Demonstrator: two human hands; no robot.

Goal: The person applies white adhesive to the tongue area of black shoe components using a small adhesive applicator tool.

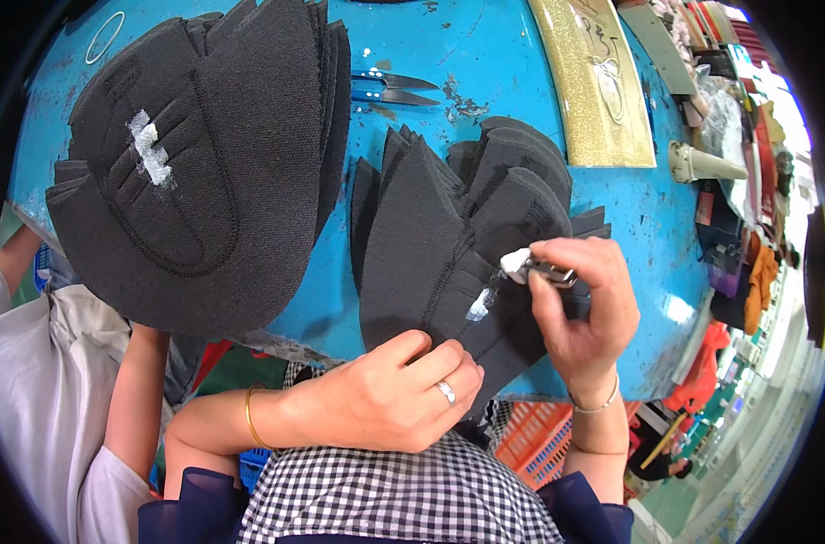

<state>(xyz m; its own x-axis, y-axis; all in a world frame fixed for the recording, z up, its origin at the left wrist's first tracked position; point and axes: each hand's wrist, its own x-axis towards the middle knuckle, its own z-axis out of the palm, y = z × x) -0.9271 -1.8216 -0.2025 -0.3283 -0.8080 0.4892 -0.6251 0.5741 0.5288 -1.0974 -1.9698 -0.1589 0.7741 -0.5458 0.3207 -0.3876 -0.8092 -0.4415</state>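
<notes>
My right hand pinches a small metal clip with a white wad in its jaws. The wad hovers just above a black fabric shoe upper, near a wet-looking white smear on its ribbed middle. My left hand has its fingers curled at the upper's near edge, holding it against the pile; the fingertips are partly hidden. More black uppers lie fanned out beneath. To the left rests a larger stack of black uppers, its top piece bearing a white patch.
Blue-handled thread snips lie beyond the piles on the blue table. A glittery gold sheet and a pale cone-shaped piece are at the far right. Another person's arm is at the left, below the large stack.
</notes>
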